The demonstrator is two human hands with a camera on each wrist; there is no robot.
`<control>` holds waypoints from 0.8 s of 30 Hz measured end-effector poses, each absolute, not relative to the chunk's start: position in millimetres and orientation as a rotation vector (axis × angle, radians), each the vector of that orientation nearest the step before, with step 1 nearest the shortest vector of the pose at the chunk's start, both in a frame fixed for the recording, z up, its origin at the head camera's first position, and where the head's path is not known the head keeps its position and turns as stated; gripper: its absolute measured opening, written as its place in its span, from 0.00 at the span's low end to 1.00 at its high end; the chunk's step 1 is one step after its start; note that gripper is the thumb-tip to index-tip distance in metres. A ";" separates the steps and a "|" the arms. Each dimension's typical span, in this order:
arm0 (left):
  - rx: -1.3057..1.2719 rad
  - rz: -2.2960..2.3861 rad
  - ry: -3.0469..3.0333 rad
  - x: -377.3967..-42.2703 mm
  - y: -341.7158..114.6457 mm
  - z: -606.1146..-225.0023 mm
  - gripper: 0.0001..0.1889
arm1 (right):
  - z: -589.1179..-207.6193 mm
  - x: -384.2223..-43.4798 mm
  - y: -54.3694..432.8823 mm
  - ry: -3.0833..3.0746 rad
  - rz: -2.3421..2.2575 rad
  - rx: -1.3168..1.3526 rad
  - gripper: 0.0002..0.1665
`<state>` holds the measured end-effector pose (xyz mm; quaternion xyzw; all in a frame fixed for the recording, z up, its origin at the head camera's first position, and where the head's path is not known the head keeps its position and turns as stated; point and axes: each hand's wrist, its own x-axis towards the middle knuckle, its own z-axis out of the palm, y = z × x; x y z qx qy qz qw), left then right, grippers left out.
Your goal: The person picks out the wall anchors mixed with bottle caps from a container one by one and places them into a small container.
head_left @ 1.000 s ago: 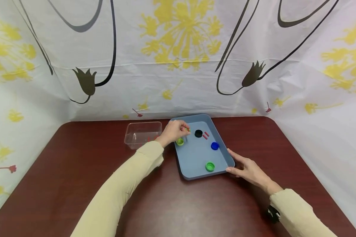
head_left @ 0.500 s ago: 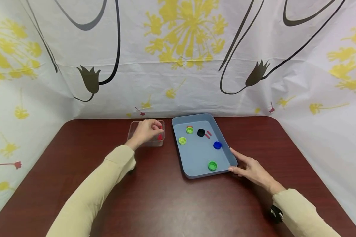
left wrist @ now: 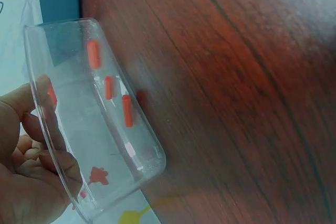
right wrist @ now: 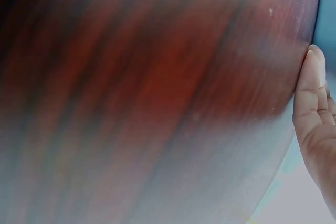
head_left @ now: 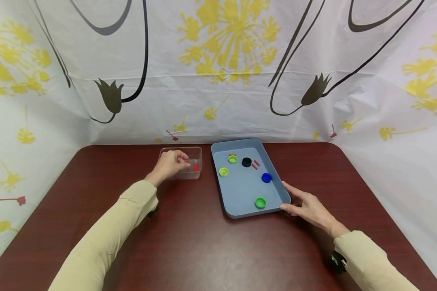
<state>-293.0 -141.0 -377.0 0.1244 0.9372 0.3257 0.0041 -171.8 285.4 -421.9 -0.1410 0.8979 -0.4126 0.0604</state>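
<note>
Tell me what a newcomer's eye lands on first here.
Likely the blue tray, just right of the head view's centre, scattered with colourful caps. To its left stands a clear box with red pieces inside. Behind both rises a sheet with big yellow flowers.

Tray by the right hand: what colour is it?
The tray is greyish blue, best seen in the head view.

Well behind the fingers (head_left: 293,190), creased pale-yellow sleeves (head_left: 105,230) end in cuffs (head_left: 140,193), with a black wrist-worn device (head_left: 338,262) (only partly visible) showing beneath the right cuff (head_left: 344,241).
</note>
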 end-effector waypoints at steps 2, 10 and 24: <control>0.397 1.016 2.938 -292.6 -140.6 -377.5 0.15 | -422.6 -172.3 285.3 2.724 -1.242 -0.425 0.46; 0.519 1.103 2.983 -290.3 -106.5 -372.3 0.12 | -422.2 -172.9 286.0 2.724 -1.230 -0.409 0.46; 0.577 1.173 2.739 -291.3 23.3 -379.2 0.10 | -423.1 -174.9 286.0 2.730 -1.240 -0.425 0.46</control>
